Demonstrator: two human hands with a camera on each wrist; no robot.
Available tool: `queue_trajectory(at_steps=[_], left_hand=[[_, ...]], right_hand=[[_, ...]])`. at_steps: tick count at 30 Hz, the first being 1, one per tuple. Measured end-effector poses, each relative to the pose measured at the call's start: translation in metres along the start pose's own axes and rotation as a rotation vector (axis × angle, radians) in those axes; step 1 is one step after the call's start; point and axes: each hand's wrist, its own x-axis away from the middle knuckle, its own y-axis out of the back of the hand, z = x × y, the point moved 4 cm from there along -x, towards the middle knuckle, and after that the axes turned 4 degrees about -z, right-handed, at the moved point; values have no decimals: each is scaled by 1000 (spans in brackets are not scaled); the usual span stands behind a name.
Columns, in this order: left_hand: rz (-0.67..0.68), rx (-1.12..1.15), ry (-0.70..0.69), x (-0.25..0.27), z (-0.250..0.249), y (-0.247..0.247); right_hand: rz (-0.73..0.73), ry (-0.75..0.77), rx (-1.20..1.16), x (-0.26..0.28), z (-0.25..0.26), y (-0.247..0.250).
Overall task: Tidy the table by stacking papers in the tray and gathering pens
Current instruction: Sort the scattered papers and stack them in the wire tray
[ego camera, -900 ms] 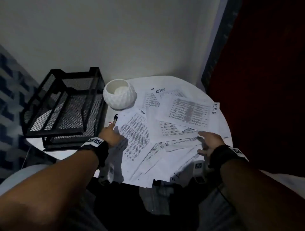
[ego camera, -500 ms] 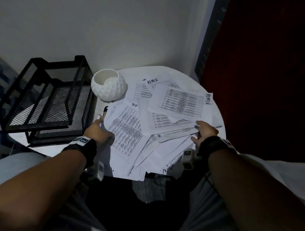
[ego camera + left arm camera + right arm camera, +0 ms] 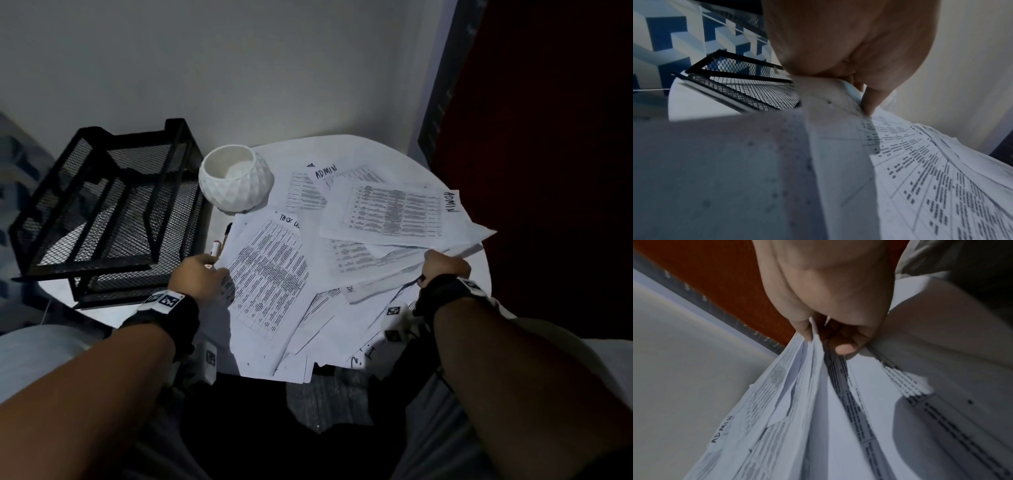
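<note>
Several printed papers (image 3: 342,260) lie scattered and overlapping on a small round white table (image 3: 479,270). My left hand (image 3: 200,277) pinches the left edge of the pile (image 3: 838,146), thumb on top. My right hand (image 3: 445,265) grips the pile's right edge, several sheets (image 3: 807,402) bunched between its fingers. A pen (image 3: 219,245) with a dark cap lies just beyond my left hand, beside the papers. The black mesh tray (image 3: 102,212) stands at the table's left, its tiers without papers.
A white faceted bowl (image 3: 236,181) sits behind the papers, next to the tray. A pale wall runs close behind the table. A dark red surface (image 3: 548,171) stands to the right. My legs are under the table's near edge.
Both hands have closed on the opposite edges of the paper pile; the right one went from lying flat on the sheets to gripping them. The pile's right side has lifted slightly.
</note>
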Motion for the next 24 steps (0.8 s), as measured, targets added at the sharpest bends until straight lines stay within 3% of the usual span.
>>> queue_trajectory(at_steps=[6, 9, 12, 15, 19, 24], left_hand=[[-61, -103, 0, 6, 3, 12], [-109, -71, -39, 7, 1, 18], [-139, 10, -59, 11, -4, 23], [-221, 147, -77, 16, -8, 34], [-298, 444, -92, 22, -14, 49], [-153, 787, -3, 31, -13, 50]], right_hand=[[-224, 250, 0, 14, 14, 23], [-238, 366, -60, 29, 25, 31], [-222, 391, -194, 32, 29, 39], [-208, 356, -278, 26, 26, 51], [-55, 339, -251, 30, 24, 54], [-8, 337, -50, 42, 22, 70]])
